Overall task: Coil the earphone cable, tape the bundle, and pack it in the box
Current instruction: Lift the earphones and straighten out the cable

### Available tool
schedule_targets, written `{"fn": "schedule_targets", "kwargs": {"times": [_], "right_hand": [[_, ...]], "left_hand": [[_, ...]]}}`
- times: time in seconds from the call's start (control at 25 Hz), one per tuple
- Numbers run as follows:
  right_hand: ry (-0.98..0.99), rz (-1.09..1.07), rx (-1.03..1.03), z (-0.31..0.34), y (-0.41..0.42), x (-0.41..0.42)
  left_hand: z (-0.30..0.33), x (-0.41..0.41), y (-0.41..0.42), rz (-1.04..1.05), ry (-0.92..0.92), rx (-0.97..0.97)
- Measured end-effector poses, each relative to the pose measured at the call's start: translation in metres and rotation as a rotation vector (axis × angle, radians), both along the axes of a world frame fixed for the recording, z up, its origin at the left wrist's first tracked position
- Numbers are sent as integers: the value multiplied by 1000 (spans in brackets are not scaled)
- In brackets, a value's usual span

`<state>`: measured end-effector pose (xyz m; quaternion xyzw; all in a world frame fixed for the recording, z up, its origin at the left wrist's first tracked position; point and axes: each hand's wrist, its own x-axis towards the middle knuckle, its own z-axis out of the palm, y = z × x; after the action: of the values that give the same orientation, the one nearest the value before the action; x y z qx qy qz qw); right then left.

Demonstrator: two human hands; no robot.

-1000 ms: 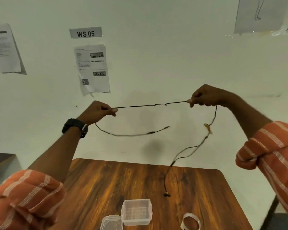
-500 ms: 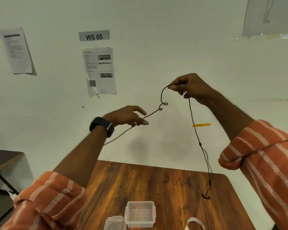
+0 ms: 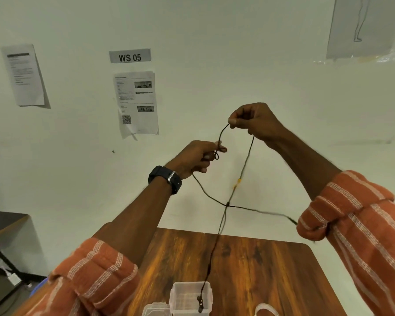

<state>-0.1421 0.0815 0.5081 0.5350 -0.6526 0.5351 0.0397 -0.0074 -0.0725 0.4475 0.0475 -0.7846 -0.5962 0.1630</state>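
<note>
Both my hands are raised in front of the wall, holding a thin black earphone cable (image 3: 217, 245). My left hand (image 3: 198, 156) pinches it where a small loop sits at the fingertips. My right hand (image 3: 253, 122), higher and to the right, pinches the cable too, so a short arc runs between the hands. From the right hand a strand with a yellow piece (image 3: 237, 181) hangs down, its earbud ends dangling over the clear plastic box (image 3: 191, 297) on the wooden table (image 3: 260, 270). Another strand trails right toward my right sleeve.
The box's clear lid (image 3: 156, 310) lies just left of it at the table's near edge. A roll of clear tape (image 3: 266, 310) lies to the right. Papers and a "WS 05" sign (image 3: 130, 56) hang on the wall. A dark table (image 3: 0, 222) stands at the left.
My hands have come together from a wide stretch. The left hand rose and closed on the cable at the small loop; the hanging earbud ends swung left over the box.
</note>
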Motion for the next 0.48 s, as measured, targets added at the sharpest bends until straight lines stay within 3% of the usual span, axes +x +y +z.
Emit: {"fn": "schedule_targets", "kwargs": {"times": [0.2, 0.36, 0.48], "right_hand": [[-28, 21, -48, 0, 15, -21], [-62, 30, -75, -6, 29, -34], [-31, 2, 212, -14, 38, -27]], "left_hand": [[-7, 5, -9, -127, 4, 10], [-3, 11, -16, 33, 37, 54], [10, 11, -16, 150, 88, -9]]}}
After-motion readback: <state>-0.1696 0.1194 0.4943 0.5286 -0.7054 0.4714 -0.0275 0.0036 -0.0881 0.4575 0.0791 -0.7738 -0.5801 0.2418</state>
